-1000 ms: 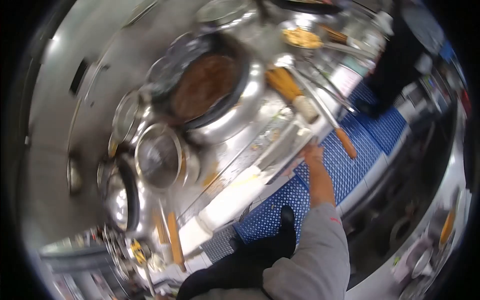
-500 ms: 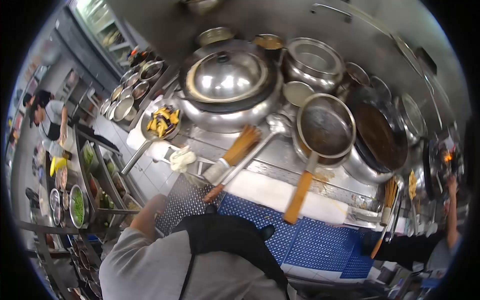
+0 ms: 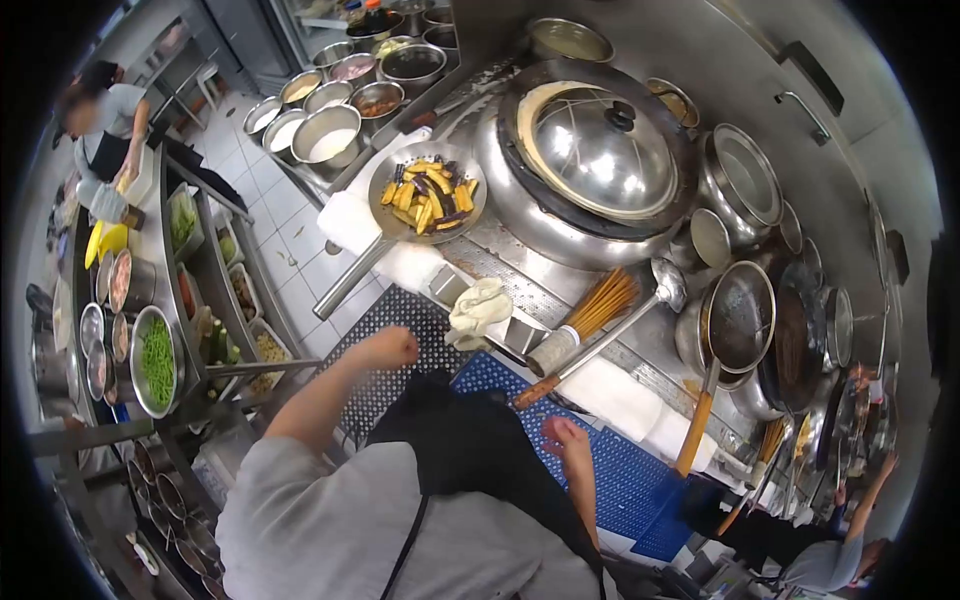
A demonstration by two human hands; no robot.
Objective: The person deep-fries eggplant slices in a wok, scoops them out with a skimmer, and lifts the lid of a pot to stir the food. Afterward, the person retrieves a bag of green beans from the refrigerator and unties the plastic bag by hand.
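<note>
"What are you seeing over there?"

"Far left, a second person (image 3: 112, 125) is standing at a counter, and a bowl (image 3: 181, 380) is holding green vegetables (image 3: 157, 360). Nearer us, the left hand (image 3: 388, 348) is hanging over the dark mat (image 3: 430, 318), its fingers curling together into a fist."

"And beside it?"

"A long-handled pan (image 3: 398, 160) is sitting just beyond, carrying yellow and purple pieces (image 3: 430, 195). Moving right, a pale cloth (image 3: 480, 305) is draping over the counter's front edge. It's lying nearest that fist, not touching it. Next, a bristle brush (image 3: 588, 313) is leaning beside a ladle (image 3: 600, 342), whose wooden handle is poking out over the edge."

"Where's the right hand (image 3: 568, 440)?"

"Hovering above the blue mat (image 3: 625, 480), near the ladle's handle but apart from it. Its fingers are bending inward; I'm not managing to tell whether they're meeting."

"Further right?"

"A domed lid (image 3: 590, 150) is covering a big wok, and a wooden-handled pan (image 3: 742, 310) is resting past that."
</note>
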